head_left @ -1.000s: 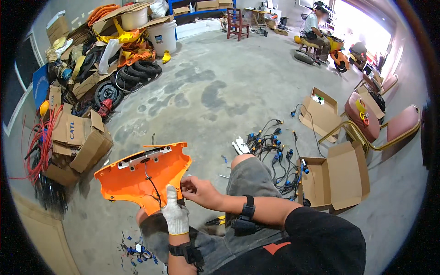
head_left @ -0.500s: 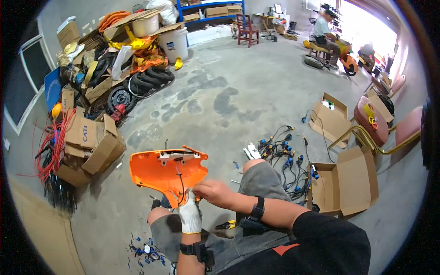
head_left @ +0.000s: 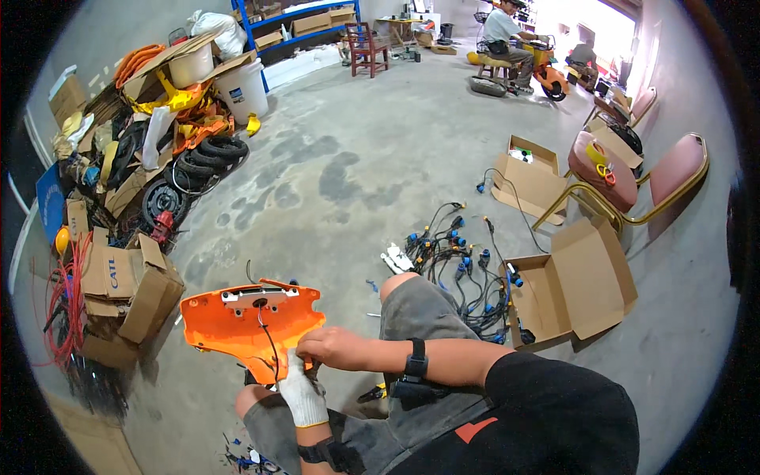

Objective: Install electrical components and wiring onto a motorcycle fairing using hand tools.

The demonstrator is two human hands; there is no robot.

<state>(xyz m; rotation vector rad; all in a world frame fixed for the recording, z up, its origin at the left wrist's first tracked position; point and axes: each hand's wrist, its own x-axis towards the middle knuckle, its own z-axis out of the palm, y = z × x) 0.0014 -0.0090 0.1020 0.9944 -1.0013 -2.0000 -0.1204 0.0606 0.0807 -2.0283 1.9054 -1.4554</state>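
– Where's that orange shell [head_left: 233, 323] from here?
– Just beyond the person's two hands, in front of the left knee, hollow side toward the wearer. The gloved left hand [head_left: 303, 396] grips its narrow lower end
– And the bare right hand [head_left: 332, 349]?
– Fingers curled in close by the glove's thumb, at the shell's lower right edge. I can't tell what they pinch, if anything
– And the dark cable [head_left: 273, 348]?
– Running down inside the shell, toward the gloved hand

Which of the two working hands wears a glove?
The left hand: its white glove is on, holding the orange panel, while the right hand is bare.
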